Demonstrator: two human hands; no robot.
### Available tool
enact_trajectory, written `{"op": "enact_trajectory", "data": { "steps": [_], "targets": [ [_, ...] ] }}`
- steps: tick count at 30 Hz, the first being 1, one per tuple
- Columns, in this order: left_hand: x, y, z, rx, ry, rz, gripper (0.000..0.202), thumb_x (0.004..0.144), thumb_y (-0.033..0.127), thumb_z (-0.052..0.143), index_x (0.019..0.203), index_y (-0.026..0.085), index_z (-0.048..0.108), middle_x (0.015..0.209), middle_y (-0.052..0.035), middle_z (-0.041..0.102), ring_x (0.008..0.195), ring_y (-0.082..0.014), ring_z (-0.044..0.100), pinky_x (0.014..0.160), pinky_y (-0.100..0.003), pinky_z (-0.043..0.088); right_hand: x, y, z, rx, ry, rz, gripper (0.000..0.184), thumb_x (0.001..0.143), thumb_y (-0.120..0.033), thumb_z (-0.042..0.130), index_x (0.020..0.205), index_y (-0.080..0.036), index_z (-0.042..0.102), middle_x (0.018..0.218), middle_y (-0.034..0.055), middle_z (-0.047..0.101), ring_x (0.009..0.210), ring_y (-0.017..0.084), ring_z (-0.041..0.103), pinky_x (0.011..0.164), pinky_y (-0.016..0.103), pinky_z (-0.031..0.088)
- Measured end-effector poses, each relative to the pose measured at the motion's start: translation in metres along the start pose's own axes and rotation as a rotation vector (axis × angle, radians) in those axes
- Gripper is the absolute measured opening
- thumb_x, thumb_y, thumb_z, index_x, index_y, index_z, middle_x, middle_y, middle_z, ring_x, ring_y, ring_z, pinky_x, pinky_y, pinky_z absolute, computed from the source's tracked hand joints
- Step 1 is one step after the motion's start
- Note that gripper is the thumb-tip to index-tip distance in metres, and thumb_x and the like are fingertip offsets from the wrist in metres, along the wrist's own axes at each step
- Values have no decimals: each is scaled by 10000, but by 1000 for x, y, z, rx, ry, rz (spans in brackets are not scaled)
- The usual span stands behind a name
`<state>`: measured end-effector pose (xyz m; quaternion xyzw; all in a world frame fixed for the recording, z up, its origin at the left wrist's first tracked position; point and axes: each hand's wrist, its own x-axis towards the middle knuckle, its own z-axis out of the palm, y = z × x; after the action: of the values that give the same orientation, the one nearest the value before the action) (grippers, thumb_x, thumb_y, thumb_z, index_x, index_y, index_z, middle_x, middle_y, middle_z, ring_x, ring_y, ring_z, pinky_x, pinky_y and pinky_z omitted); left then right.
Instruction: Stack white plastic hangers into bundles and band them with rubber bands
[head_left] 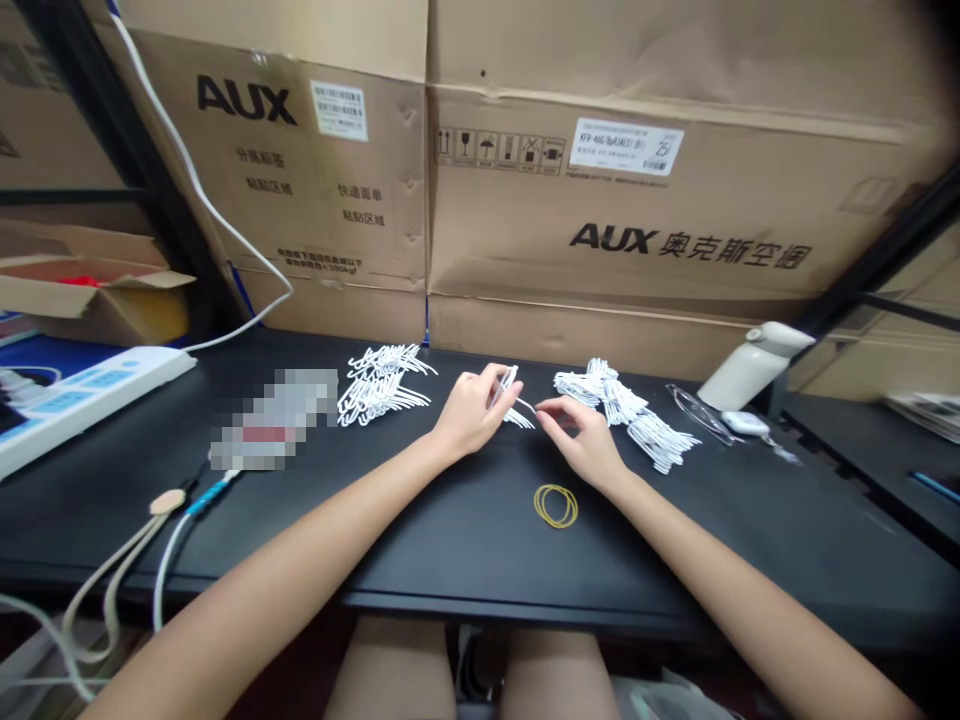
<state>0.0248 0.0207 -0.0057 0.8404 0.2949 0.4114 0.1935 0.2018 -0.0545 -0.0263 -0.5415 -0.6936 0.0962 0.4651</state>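
Observation:
My left hand (466, 410) is closed around a few thin white wire hooks (508, 380) near the middle of the black table. Just to its right, my right hand (581, 438) pinches the end of one white wire piece that reaches across from the left hand. Some white hooks (519, 419) lie on the table below and between the hands. Left of them rest two loose piles of white hooks (381, 400). Beyond my right hand lie several bundles of the same hooks (660, 440). Yellow rubber bands (556, 488) lie nearer me, below the right hand.
A white power strip (97, 395) and a blurred-out phone-like object (274, 420) with a cable are at left. A tilted white bottle (750, 368), glasses (701, 412) and a small white case (745, 423) stand at right. Large cardboard boxes (510, 290) line the back edge.

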Motion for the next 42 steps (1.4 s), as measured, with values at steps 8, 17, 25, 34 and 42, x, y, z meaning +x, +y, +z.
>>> {"op": "enact_trajectory", "data": {
  "steps": [8,17,25,34,42],
  "targets": [
    [4,-19,4,-285,243,-245,310,903,469,387,865,188,512,562,46,469,519,-98,447,558,-212,343,0,21,7,-22,-77,105,227,821,-343,555,938,-178,657,872,67,676,716,172,609,553,269,478],
    [2,-22,8,-278,208,-240,319,886,483,412,860,191,539,566,41,520,530,-111,482,582,-220,361,25,32,16,-135,-204,170,219,788,-345,564,763,-171,695,733,42,661,537,133,514,569,280,422],
    [2,-24,8,-248,166,-244,328,883,486,418,860,187,550,563,40,529,514,-108,480,567,-216,359,22,44,-6,-26,-339,258,206,775,-344,561,739,-156,636,583,7,600,480,124,508,495,255,387],
    [2,-13,5,-190,72,-180,319,869,457,463,901,175,607,594,30,550,545,-101,490,583,-212,358,22,35,-26,52,217,98,247,827,-432,561,834,-188,593,769,49,608,601,164,567,524,304,486],
    [0,-8,6,-284,56,-150,304,860,433,489,884,166,631,647,7,594,581,-107,524,583,-213,398,15,15,-19,-34,17,-45,207,874,-384,520,812,-200,593,794,59,597,716,184,581,561,294,491]
  ]
}}
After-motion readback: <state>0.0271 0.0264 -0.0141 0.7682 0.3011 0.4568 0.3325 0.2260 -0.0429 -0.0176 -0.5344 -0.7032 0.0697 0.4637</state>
